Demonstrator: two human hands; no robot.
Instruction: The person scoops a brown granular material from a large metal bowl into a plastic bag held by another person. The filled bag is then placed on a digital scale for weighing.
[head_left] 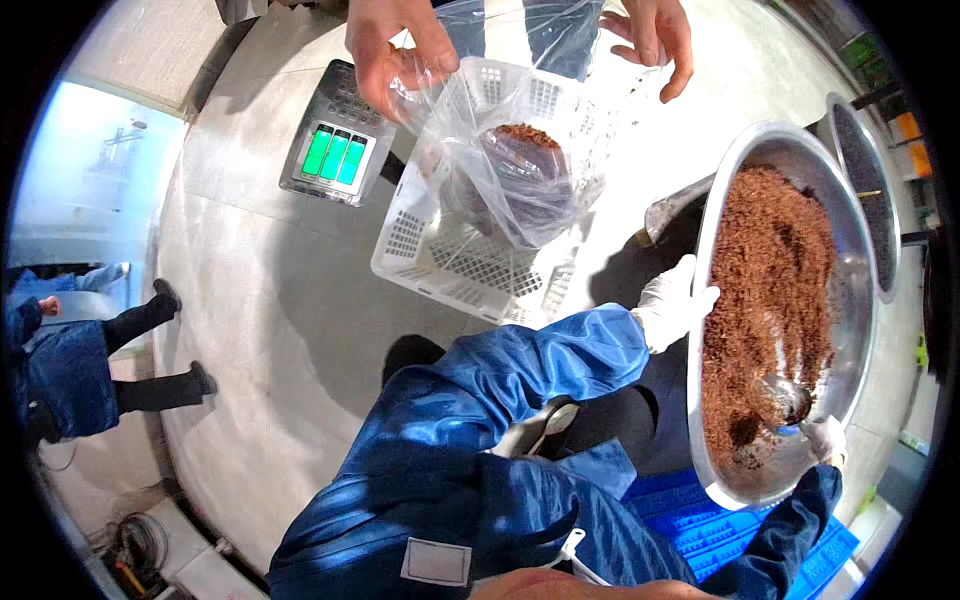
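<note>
A large oval metal basin [865,345] stands at my right, holding brown, crumbly, shredded stuff [765,260]. My left hand [675,302], in a white glove, grips the basin's near left rim. At the basin's lower end my right hand [825,440], also gloved, is closed round the handle of a shiny metal scoop [785,402], whose bowl lies in the brown stuff. Across from me a co-worker's bare hands [400,55] spread the mouth of a clear plastic bag [510,195]. Some brown stuff shows inside the bag, which stands in a white plastic crate [430,265].
A scale display [338,135] with green windows sits left of the crate. Under the basin's lower end is a blue plastic crate [690,520]. A second round metal vessel [865,195] stands beyond the basin. Another person in blue [75,370] is at far left.
</note>
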